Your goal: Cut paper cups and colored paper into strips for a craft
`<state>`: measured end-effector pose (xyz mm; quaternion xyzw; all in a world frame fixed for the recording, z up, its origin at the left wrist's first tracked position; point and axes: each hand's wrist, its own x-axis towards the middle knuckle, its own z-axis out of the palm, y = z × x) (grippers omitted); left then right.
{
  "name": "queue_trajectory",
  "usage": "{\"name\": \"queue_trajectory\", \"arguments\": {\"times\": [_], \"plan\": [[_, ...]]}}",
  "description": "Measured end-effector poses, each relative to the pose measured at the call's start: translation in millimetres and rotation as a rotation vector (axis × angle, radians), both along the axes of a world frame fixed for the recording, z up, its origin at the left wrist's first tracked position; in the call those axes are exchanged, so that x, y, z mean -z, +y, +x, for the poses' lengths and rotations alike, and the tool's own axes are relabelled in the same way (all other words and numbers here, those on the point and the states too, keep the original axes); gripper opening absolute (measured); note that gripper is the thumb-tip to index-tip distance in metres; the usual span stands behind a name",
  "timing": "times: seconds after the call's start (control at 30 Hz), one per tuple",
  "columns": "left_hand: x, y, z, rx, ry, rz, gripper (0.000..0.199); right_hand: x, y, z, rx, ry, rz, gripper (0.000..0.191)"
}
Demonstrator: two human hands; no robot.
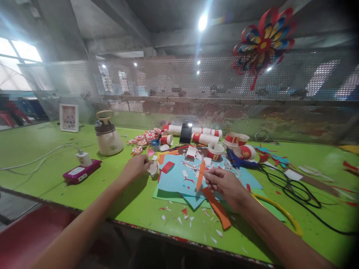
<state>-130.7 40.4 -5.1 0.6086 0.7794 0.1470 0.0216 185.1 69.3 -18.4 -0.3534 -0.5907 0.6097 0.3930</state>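
Note:
Between the thumb and fingers of my right hand [224, 183] is a narrow orange paper strip [201, 175] with pointed ends, held upright over the blue paper. My left hand [137, 164] is closed, its fingertips at the edge of a small white paper piece [153, 169] left of the sheets. Below my right hand lies a wider, curved orange paper strip [217, 209]. Stacked blue paper sheets [171, 184] spread between my hands, with a red paper piece [168, 167] and white scraps on top.
A blue glue gun [238, 160] with a black cable [297, 192] lies right, near a yellow ring [291, 216]. Paper cups [215, 151], a phone [185, 133] and decorated discs [142, 142] stand behind. Left are a jug [109, 140] and a purple power strip [81, 172].

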Motion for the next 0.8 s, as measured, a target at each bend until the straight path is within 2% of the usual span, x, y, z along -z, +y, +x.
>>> {"name": "queue_trajectory", "arguments": {"times": [0.17, 0.3, 0.53, 0.67, 0.8], "plan": [[-18.9, -8, 19, 0.002, -0.093, 0.11, 0.007, -2.1, -2, 0, -0.032, -0.014, 0.005, 0.017], [-26.2, -6, 48, 0.084, -0.164, 0.117, 0.005, -3.0, -3, -1, -0.038, 0.021, 0.035, 0.017], [-12.4, 18, 105, 0.28, -0.139, 0.116, 0.008, -1.4, 6, 2, 0.001, 0.062, 0.104, 0.015], [-1.1, 27, 120, 0.323, -0.149, 0.08, 0.022, -2.0, 10, 4, 0.07, 0.062, 0.135, 0.013], [5.6, 27, 125, 0.315, -0.225, 0.057, 0.04, -1.7, 6, 0, 0.088, 0.025, 0.117, 0.01]]}}
